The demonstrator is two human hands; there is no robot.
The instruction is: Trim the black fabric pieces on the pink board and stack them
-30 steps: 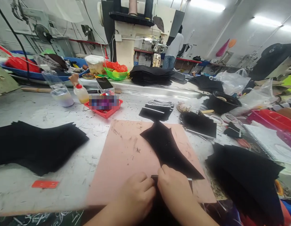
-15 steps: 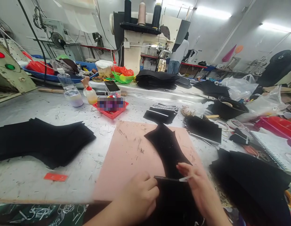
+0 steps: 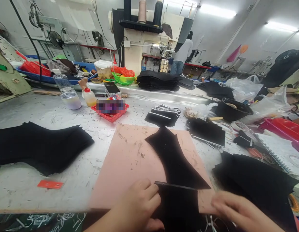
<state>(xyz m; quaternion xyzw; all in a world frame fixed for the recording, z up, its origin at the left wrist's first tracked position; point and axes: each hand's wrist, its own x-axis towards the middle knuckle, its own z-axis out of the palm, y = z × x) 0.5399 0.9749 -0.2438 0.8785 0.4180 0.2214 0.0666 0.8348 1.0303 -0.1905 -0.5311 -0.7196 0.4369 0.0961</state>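
A black cut piece [image 3: 173, 158] lies on the pink board [image 3: 125, 161]. Nearer to me, a second black piece [image 3: 178, 206] overlaps its lower end, with a straight dark top edge. The fingers of my left hand [image 3: 144, 201] are closed on the left corner of that nearer piece. To the right, beside the board's edge, my right hand [image 3: 233, 206] is off the fabric, its fingers bent together and blurred; whether they hold anything is unclear.
Black fabric stacks lie left [image 3: 43, 148] and right [image 3: 253, 180]. Small white-edged pieces [image 3: 162, 116], a red basket [image 3: 112, 114], bottles [image 3: 88, 96] and a black bowl [image 3: 234, 111] stand farther back. Behind them are a sewing machine [image 3: 133, 51] and a person [image 3: 183, 56].
My right hand has moved right, away from the fabric, and the white strip at its fingers no longer shows there. My left hand stays at the corner. The view has shifted slightly.
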